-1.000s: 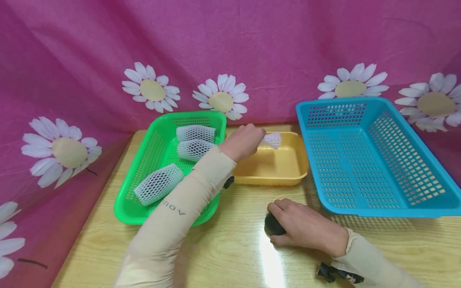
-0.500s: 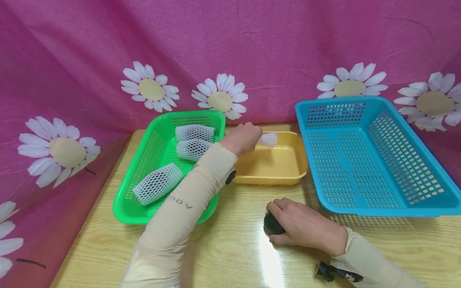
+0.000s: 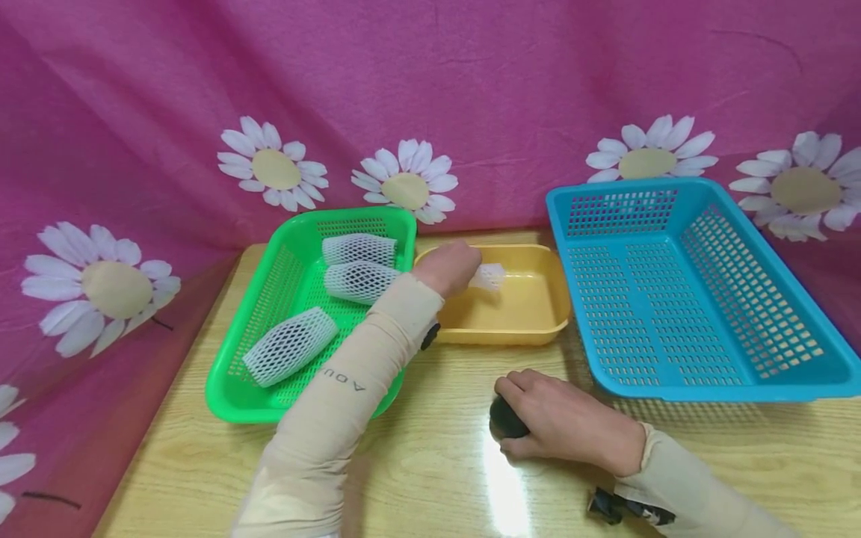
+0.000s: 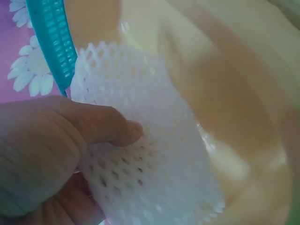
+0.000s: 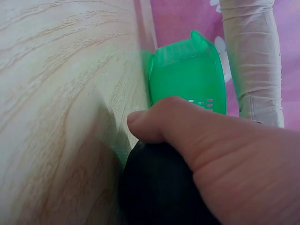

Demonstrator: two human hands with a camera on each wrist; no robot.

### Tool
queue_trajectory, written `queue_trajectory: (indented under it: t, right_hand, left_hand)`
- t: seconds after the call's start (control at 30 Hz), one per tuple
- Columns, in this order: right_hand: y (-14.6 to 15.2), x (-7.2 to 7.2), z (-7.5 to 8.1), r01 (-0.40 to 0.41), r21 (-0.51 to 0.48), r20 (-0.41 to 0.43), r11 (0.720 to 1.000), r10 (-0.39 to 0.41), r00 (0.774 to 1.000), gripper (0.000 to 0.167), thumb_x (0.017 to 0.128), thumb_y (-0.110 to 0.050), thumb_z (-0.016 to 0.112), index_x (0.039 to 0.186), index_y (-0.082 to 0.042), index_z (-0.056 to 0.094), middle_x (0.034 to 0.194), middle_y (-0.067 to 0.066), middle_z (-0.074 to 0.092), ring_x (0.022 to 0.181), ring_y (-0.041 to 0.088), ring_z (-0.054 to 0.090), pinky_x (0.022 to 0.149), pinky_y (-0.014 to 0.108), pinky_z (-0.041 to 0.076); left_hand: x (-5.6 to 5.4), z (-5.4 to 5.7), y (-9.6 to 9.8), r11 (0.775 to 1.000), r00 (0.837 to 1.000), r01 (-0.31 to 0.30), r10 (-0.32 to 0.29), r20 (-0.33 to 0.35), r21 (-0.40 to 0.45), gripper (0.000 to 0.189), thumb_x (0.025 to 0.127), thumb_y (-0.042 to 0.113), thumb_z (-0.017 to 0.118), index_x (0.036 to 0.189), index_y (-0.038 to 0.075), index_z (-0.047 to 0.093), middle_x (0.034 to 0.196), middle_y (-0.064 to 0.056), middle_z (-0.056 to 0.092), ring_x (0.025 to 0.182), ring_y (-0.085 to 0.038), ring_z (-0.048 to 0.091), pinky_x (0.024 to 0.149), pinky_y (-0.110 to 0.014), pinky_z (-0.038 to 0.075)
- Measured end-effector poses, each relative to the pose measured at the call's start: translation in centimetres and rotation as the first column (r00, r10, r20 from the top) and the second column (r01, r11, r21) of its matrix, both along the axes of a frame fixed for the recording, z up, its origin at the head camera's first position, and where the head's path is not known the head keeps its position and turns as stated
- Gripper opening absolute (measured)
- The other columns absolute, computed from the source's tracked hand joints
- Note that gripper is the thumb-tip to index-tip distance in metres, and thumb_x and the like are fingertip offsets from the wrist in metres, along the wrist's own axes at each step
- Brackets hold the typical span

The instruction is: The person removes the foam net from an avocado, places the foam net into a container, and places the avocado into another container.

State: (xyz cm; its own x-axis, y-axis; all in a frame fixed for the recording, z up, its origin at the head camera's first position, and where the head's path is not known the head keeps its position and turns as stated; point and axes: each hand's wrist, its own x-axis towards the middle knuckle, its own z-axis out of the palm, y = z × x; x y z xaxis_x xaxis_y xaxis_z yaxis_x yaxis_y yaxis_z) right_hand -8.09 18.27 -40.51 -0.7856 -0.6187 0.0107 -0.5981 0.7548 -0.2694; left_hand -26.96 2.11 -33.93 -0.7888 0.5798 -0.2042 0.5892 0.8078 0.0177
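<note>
My left hand is over the yellow tray, pinching a white foam fruit net. In the left wrist view the thumb presses flat on the mesh of this net, other fingers partly hidden behind it. The net looks limp, and the tray's floor lies below it. My right hand wraps round a dark, rounded, smooth object at the wooden table. Up close, the thumb lies over the top of the dark object; most of it is hidden by the hand.
A green basket on the left holds several white foam nets, partly behind my left arm. To the right stands a large blue basket. A pink flowered cloth hangs behind the wooden table.
My left hand has shifted slightly left and lower over the yellow tray with the foam net. The right hand keeps its hold on the dark object in the same place.
</note>
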Motion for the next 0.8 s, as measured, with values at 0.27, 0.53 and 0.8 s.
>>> queue_trajectory:
  t: [0.27, 0.53, 0.8]
  right_hand:
    - [0.0, 0.0, 0.0, 0.004, 0.005, -0.010, 1.000, -0.004, 1.000, 0.048, 0.077, -0.043, 0.084, 0.105, -0.013, 0.059, 0.090, -0.006, 0.058, 0.076, 0.005, 0.050, 0.063, 0.023, 0.045]
    - [-0.2, -0.1, -0.1, -0.011, -0.002, -0.018, 1.000, 0.011, 1.000, 0.049, 0.077, -0.043, 0.083, 0.106, -0.012, 0.059, 0.090, -0.005, 0.058, 0.076, 0.005, 0.051, 0.064, 0.022, 0.046]
    - [-0.1, -0.1, 0.0, -0.002, 0.009, -0.018, 1.000, 0.003, 1.000, 0.050, 0.076, -0.043, 0.084, 0.106, -0.012, 0.059, 0.091, -0.004, 0.060, 0.077, 0.007, 0.053, 0.065, 0.024, 0.048]
  left_hand:
    - [-0.4, -0.9, -0.5, 1.000, 1.000, -0.013, 0.013, -0.020, -0.004, 0.019, 0.100, 0.003, 0.059, 0.112, 0.007, 0.073, 0.118, -0.015, 0.074, 0.109, -0.032, 0.070, 0.099, -0.043, 0.058]
    - [-0.7, -1.7, -0.9, 1.000, 0.997, -0.013, 0.012, -0.070, 0.000, 0.022, 0.101, 0.002, 0.054, 0.111, 0.006, 0.074, 0.117, -0.016, 0.075, 0.111, -0.035, 0.071, 0.099, -0.047, 0.058]
    - [-0.4, -2.3, -0.7, 0.999, 0.998, 0.034, -0.032, 0.050, -0.034, 0.016, 0.098, 0.009, 0.063, 0.110, 0.005, 0.073, 0.117, -0.015, 0.074, 0.110, -0.031, 0.071, 0.099, -0.043, 0.058]
